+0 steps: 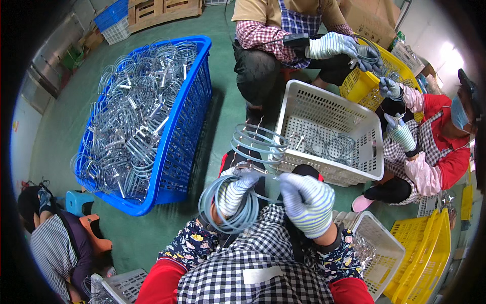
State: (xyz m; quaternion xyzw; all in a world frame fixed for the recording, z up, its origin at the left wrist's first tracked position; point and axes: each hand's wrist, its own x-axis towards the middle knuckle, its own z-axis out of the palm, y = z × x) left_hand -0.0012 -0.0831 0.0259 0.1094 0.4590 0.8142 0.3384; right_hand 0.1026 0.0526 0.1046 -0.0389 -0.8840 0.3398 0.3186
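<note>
My left hand (235, 194), in a striped glove, has its fingers closed on a metal piece at the near side of several grey wire rings (259, 144). A thicker bundle of blue-grey loops (246, 215) hangs around that hand and wrist. Close by on the right, my right hand (307, 203), gloved the same way, is pinched toward the left fingertips. A small light tip shows at its fingers, too small to name. Thin twisted wires run up through the rings.
A blue basket (174, 147) heaped with wire rings stands at left. Ahead to the right is a white crate (329, 175) with a few wire pieces. Two co-workers with gloved hands sit beyond and right, by a yellow basket (357, 86). Another person bends at lower left near stools (94, 233).
</note>
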